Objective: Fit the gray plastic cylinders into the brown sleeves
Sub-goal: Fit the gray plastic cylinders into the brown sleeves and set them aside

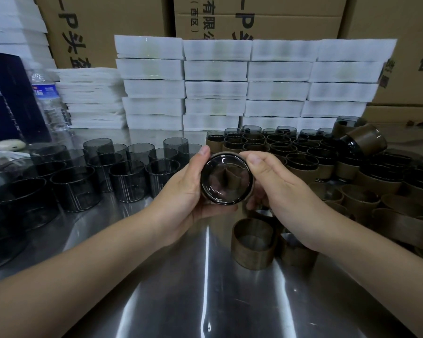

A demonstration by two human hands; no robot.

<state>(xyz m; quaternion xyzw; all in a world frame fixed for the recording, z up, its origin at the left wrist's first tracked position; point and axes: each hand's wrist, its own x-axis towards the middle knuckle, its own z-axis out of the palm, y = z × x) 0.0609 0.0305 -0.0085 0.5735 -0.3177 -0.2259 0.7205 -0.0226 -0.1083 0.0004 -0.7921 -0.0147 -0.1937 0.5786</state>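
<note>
Fingers [203,152] of left hand [188,189] and right hand [274,181] are squeezing a gray cylinder [226,179], steadying it inside its brown sleeve [230,153]. Empty sleeves [253,242] are sitting just below

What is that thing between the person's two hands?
A gray plastic cylinder, one round end facing the camera. The left hand and right hand grip it from either side, above the metal table. The head view shows this.
</note>
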